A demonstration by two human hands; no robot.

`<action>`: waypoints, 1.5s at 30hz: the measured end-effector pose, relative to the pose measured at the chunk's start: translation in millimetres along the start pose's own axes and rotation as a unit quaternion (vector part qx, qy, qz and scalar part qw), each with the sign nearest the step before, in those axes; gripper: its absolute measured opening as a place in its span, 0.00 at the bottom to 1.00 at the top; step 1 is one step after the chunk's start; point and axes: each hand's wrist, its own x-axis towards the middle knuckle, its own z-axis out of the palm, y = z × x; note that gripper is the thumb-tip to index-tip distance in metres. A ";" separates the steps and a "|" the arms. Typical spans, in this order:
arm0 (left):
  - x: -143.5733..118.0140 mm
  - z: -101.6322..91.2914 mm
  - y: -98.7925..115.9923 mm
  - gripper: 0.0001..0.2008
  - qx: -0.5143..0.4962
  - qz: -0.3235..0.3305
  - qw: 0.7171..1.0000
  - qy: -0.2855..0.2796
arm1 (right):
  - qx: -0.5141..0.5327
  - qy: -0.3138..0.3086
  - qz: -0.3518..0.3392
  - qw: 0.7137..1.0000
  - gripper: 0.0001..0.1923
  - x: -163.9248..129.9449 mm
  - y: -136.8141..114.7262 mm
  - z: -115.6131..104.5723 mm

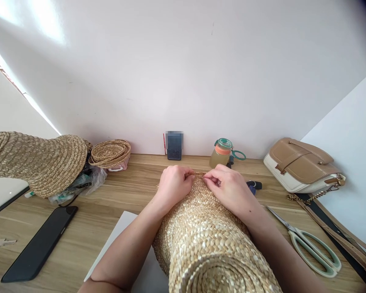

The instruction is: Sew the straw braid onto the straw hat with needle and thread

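Note:
A large woven straw hat (213,232) fills the lower middle of the head view, its coiled crown towards me and its brim edge away from me. My left hand (177,181) pinches the far brim edge with thumb and curled fingers. Just to the right, my right hand (227,183) has its fingertips pressed together at the same edge, a small gap from the left. Whether a needle or thread is between the right fingers is too small to tell. Both forearms lie along the hat's sides.
A second straw hat (57,162) and a coil of straw braid (110,152) stand at left, near a black phone (41,244) and a key (3,243). At right lie scissors (314,248) and a brown-and-white handbag (303,165). Behind stands a drink bottle (221,154).

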 end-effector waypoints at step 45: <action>15.2 -1.4 -23.2 0.12 -0.086 -0.016 0.996 -0.028 | 0.087 -0.150 0.071 0.982 0.20 34.7 -0.3 -18.1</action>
